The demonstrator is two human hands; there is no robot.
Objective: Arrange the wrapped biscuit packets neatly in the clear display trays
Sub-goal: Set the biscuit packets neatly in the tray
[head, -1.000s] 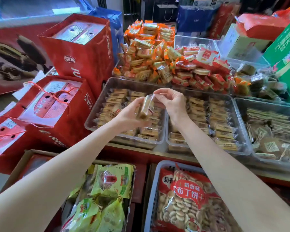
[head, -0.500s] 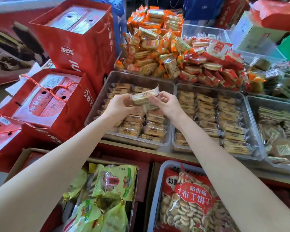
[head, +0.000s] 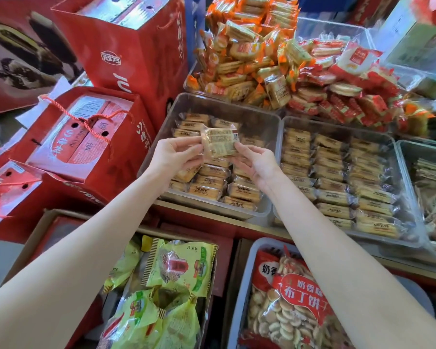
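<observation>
Both hands held one wrapped biscuit packet (head: 220, 143) above the left clear tray (head: 259, 117), toward its far-left corner. The left hand (head: 175, 157) pinched the packet's left end between thumb and curled fingers, and the right hand (head: 256, 162) pinched its right end with its fingertips, so the packet hung level with its printed face up. Beneath it the left tray was only partly filled: rows of like packets lay along its near edge and left side, while bare plastic showed at its far-right corner. The neighbouring tray (head: 398, 157), touching the first along its right wall, already carried tidy rows from far edge to near edge. To place this one well, it would probably pay to keep the packet flat and turned the same way as the rows below, lower it into a gap toward the far edge, and let go only once it sat square against its neighbours. The slippery wrappers looked likely to slide, so a light press to settle it seemed wise, without disturbing the rows near the front.
</observation>
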